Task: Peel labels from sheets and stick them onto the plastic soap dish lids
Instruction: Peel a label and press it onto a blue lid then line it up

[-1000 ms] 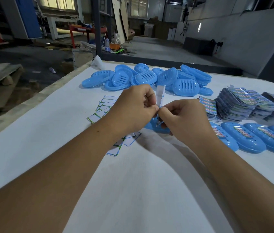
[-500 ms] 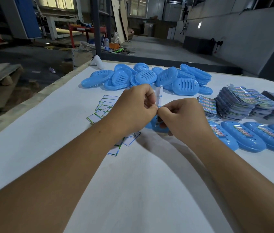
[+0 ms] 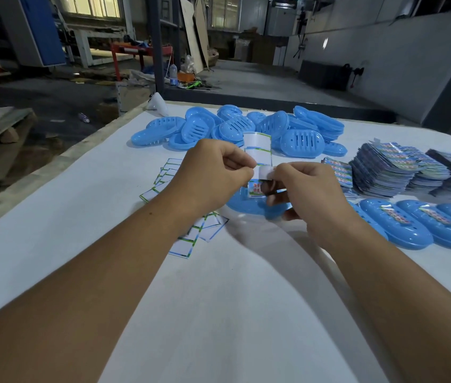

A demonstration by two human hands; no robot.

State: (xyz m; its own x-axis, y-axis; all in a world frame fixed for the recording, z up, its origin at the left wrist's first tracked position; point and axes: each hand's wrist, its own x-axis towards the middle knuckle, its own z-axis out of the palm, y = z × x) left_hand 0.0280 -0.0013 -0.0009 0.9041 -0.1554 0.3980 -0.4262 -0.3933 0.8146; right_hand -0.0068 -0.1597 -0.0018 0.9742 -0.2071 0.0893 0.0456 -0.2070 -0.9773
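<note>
head view: left hand (image 3: 213,172) pinches backing sheet (image 3: 257,149), right hand (image 3: 310,194) pinches half-peeled label (image 3: 256,188) above blue lid (image 3: 249,208) on counter (image 3: 219,299); risk: label curls, sticks to itself or lands crooked

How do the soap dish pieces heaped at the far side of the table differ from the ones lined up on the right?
The heaped blue pieces lie jumbled, overlapping and tilted; the row of blue lids lies flat, side by side. The heaped pieces have long slots and no visible labels; each row lid carries a colourful label on top and shows only small holes. Both groups are the same oval blue plastic.
</note>
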